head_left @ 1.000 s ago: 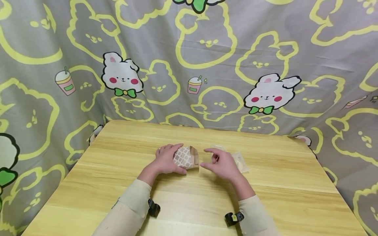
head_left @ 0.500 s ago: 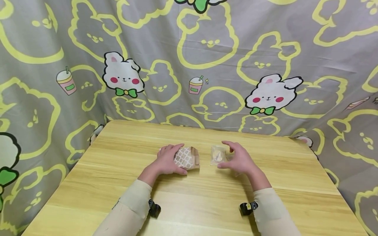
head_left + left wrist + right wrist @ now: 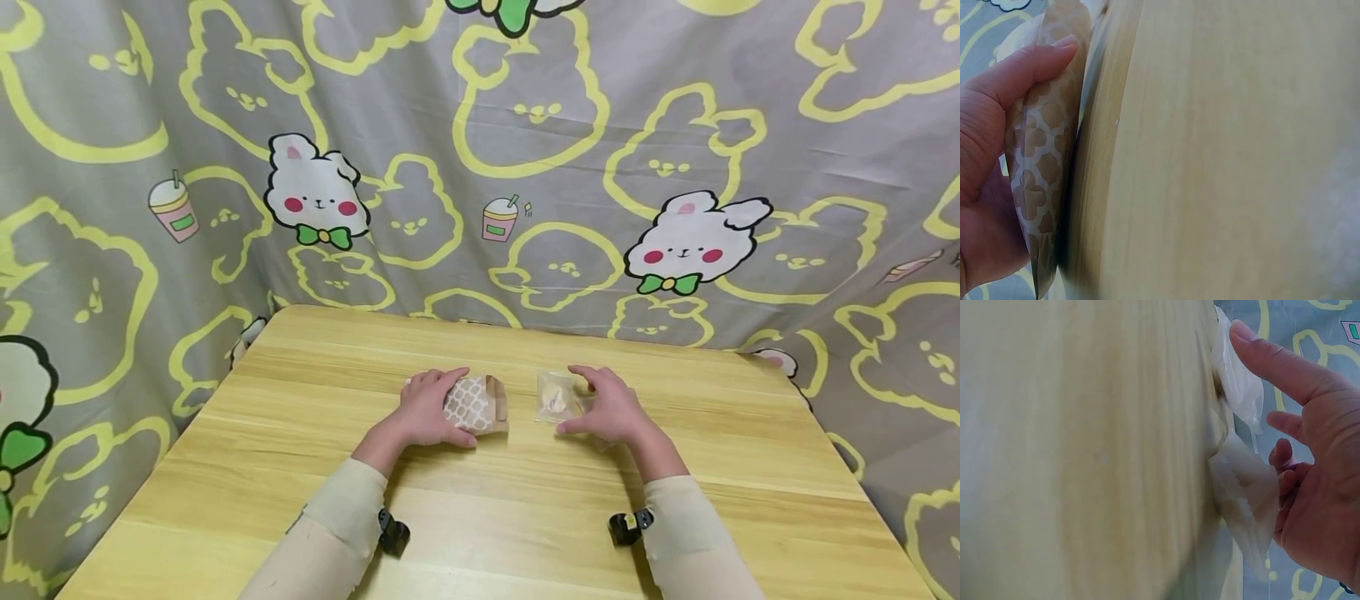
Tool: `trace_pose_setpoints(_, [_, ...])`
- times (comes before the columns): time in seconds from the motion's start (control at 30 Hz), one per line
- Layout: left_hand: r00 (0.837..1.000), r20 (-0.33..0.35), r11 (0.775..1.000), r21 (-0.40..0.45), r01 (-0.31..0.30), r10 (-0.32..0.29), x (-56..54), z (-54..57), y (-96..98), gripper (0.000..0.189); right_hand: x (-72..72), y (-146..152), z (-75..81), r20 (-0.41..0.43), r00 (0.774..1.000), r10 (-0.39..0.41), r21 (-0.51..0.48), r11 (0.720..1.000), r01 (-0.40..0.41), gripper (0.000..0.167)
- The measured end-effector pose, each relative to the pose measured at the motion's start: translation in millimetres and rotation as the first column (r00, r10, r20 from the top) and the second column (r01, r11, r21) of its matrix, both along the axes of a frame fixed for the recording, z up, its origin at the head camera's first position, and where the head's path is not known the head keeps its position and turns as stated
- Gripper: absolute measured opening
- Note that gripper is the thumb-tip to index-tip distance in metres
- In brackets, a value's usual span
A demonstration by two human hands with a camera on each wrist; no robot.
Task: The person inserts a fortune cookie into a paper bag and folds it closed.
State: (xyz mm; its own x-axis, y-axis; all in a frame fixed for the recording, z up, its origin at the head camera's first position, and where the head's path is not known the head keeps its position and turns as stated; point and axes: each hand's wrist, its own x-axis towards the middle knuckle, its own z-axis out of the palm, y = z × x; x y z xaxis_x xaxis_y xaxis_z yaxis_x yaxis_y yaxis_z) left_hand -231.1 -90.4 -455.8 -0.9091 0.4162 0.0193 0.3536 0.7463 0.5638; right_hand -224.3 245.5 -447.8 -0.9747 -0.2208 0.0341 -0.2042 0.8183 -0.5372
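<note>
My left hand [image 3: 427,408] grips a small brown paper bag [image 3: 467,405] with a white lattice pattern, which lies on the table with its open mouth facing right. In the left wrist view, the thumb [image 3: 1041,65] lies across the side of this bag [image 3: 1044,156]. A clear packet [image 3: 553,395] with something pale inside lies to the right of the bag. My right hand [image 3: 611,408] is at that packet's right side, thumb and forefinger spread apart. A second clear packet [image 3: 1244,494] sits by its curled lower fingers, mostly hidden from the head view; contact is unclear.
The wood-grain table [image 3: 480,517] extends around both hands. Behind it and at both sides hangs a grey curtain [image 3: 420,108] with yellow outlines and cartoon rabbits. A small black camera [image 3: 393,533] is strapped to the left wrist, another [image 3: 628,527] to the right.
My right hand has moved right, away from the bag's mouth, to the clear packets, uncovering the nearer one. Over the last half second it barely shifts. The left hand stays on the bag.
</note>
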Motion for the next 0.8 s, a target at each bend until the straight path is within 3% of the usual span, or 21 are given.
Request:
trace_pose_setpoints(0.23, [1.0,0.004,1.0,0.002,-0.003,0.003,0.2,-0.3,0.0,0.115,-5.6,3.3,2.7,0.056,0.998,-0.02,0.067,0.998,0.016,0.118])
trace_pose_setpoints(0.37, [1.0,0.015,1.0,0.009,-0.007,0.007,0.7,-0.3,-0.2,0.115,-6.6,3.3,1.7,0.077,0.997,-0.025,0.081,0.997,0.019,0.114])
trace_pose_setpoints(0.8, [1.0,0.018,1.0,0.001,-0.007,0.007,-0.1,-1.0,0.4,0.116,-6.9,-1.8,-3.7,0.05,0.999,-0.009,0.085,0.996,0.005,0.104])
